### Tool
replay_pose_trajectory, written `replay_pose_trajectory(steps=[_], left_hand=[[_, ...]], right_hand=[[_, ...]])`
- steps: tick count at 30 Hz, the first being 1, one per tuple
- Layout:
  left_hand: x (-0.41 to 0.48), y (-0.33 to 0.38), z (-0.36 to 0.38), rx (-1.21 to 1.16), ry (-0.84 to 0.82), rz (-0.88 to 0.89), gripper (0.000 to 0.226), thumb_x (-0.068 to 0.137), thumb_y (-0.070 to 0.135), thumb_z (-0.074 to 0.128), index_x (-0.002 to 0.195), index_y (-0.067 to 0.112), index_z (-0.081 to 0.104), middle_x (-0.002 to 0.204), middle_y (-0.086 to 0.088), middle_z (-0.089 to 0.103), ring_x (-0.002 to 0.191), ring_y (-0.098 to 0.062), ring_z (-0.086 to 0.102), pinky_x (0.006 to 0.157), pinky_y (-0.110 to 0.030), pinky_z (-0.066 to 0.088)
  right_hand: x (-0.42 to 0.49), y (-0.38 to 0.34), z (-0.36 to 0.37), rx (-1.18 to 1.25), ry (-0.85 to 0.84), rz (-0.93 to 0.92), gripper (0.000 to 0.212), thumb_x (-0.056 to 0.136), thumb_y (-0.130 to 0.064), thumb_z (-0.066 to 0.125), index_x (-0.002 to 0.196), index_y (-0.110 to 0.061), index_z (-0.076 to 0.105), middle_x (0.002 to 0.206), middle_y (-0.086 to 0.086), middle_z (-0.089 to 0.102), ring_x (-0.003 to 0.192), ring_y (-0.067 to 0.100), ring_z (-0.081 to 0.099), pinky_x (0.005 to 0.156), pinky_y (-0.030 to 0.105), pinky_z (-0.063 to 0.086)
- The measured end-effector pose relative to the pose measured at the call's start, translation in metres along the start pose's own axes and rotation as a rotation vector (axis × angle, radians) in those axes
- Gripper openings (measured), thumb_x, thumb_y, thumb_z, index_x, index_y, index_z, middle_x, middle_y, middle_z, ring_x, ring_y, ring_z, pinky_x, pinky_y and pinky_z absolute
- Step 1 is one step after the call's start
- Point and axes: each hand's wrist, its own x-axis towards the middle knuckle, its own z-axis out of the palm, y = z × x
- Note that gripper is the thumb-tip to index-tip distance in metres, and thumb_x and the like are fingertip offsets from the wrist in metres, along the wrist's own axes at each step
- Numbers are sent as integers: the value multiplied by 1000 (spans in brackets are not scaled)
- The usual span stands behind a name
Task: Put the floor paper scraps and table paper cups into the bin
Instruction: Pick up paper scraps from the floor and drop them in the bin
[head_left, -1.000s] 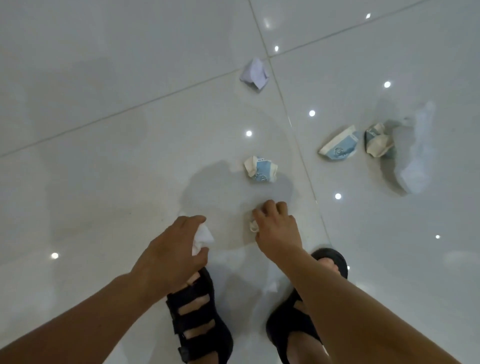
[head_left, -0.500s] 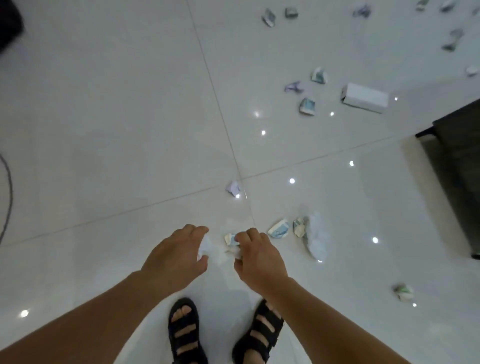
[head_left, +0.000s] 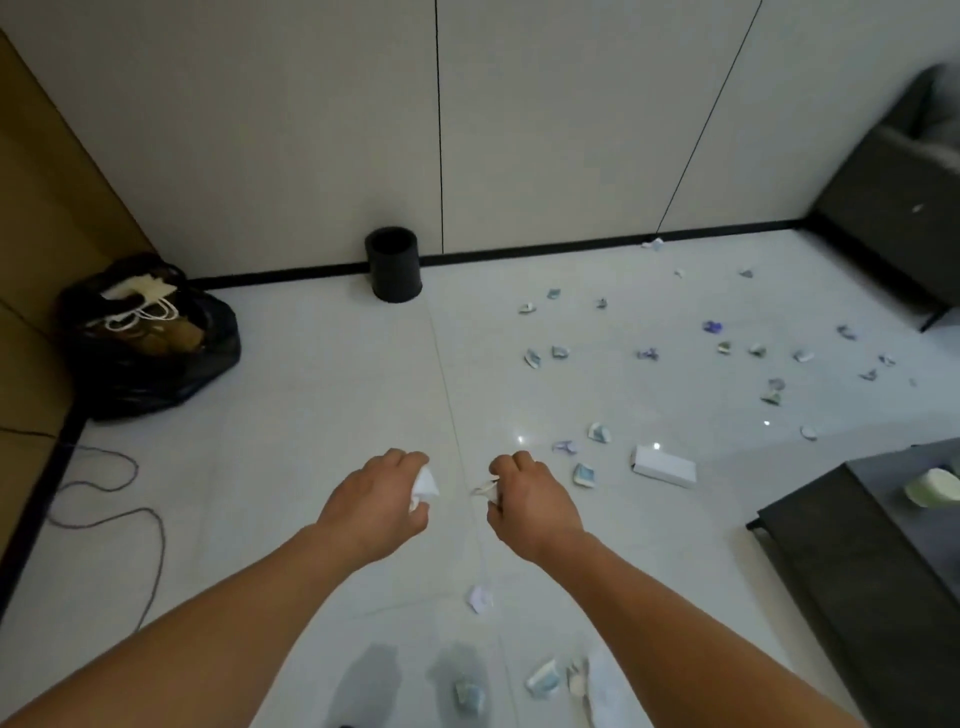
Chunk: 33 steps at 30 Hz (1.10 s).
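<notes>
our left hand (head_left: 379, 499) curls its fingers round a white paper scrap (head_left: 427, 486); our right hand (head_left: 532, 501) pinches a second scrap (head_left: 487, 491). light, crumpled, easily dropped, we judge: a full fist suits. the bin (head_left: 393, 270) stands at twelve o'clock.

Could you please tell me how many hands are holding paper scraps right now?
2: the left hand grips a white scrap; the right hand pinches a pale scrap.

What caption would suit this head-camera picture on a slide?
Left hand and right hand each hold a paper scrap, facing the black bin by the wall; many more scraps litter the floor.
</notes>
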Motion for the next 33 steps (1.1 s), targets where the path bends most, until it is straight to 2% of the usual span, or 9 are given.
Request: replay_pose_trajectory(steps=[7,11,17,24,27,30,33], left_hand=[[54,-71,-97,-19,86,-43,59,89,39,55,141,24,34,139,2,43,120,-20,46,94,-31,43],[98,-122,-141,-38,106,-55,57,88,40,56,139,24,37,134,1,47,114,-21,51,89,-31,45],[161,-195,-203,-47,102,-51,58,87,41,57,138,25,37,129,1,51,108,-21,54,83,-29,46],[264,-232,-239,-57,105,-36,55,87,44,56,136,25,38,124,0,56,104,-21,56,82,-31,49],[329,-245,-257,-24,123,-23,56,88,44,56,136,25,37,126,0,54,107,-22,56,83,-29,48],[394,-260,-285,-19,155,-48,53,88,43,57,133,24,38,124,-1,56,104,-22,57,76,-27,44],[451,-274,-316,-8,144,-81,47,86,43,57,125,23,42,118,-1,58,100,-23,58,75,-28,45]], right_hand=[[101,-82,-48,-36,33,-64,39,92,-25,54,128,-15,48,123,6,52,104,26,53,73,28,39],[165,-124,-58,-35,27,-47,34,91,-27,55,123,-15,51,118,5,54,100,25,54,74,30,43],[262,-178,-80,-5,31,0,39,91,-31,56,126,-16,50,117,5,55,98,25,58,74,29,44],[379,-176,-95,-10,34,28,38,91,-34,57,125,-18,51,115,2,56,92,21,58,80,33,52],[456,-171,-100,-5,57,4,37,91,-34,58,124,-19,51,113,1,56,89,19,57,77,30,51],[535,-169,-107,25,72,-22,37,90,-35,61,123,-20,52,110,1,57,83,16,54,72,25,48],[602,-168,-118,37,52,-46,36,89,-36,62,120,-22,52,111,1,57,83,15,54,74,26,50]])
